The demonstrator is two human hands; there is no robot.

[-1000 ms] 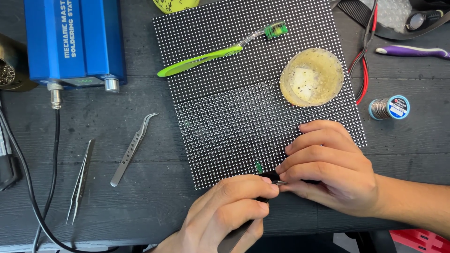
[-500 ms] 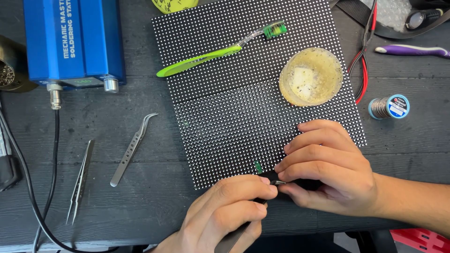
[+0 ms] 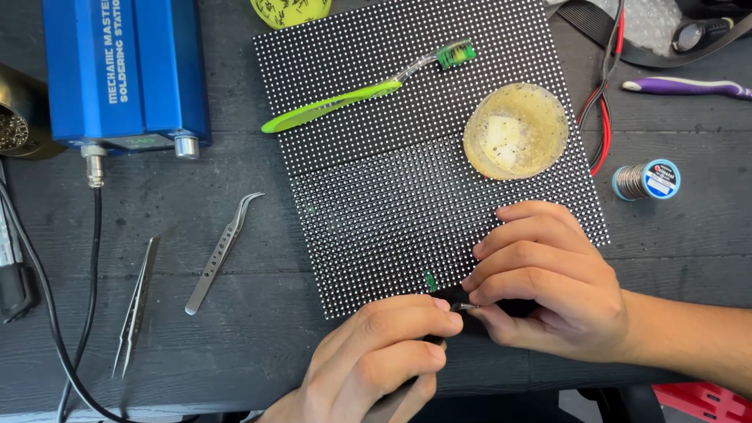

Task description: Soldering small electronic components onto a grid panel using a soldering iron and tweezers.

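Both hands are pinching 1 small dark tool [image 3: 453, 298] between them, left hand [image 3: 376, 360] and right hand [image 3: 548, 286] closed on it at the panel [image 3: 407, 157] edge (stiff, fragile; hold it by its edges).

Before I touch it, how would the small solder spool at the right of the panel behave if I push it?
The solder spool lies on its side, so it would probably roll on the dark table. It looks small, likely light, and should slide easily. Its wire is wound tight, so it probably stays in place.
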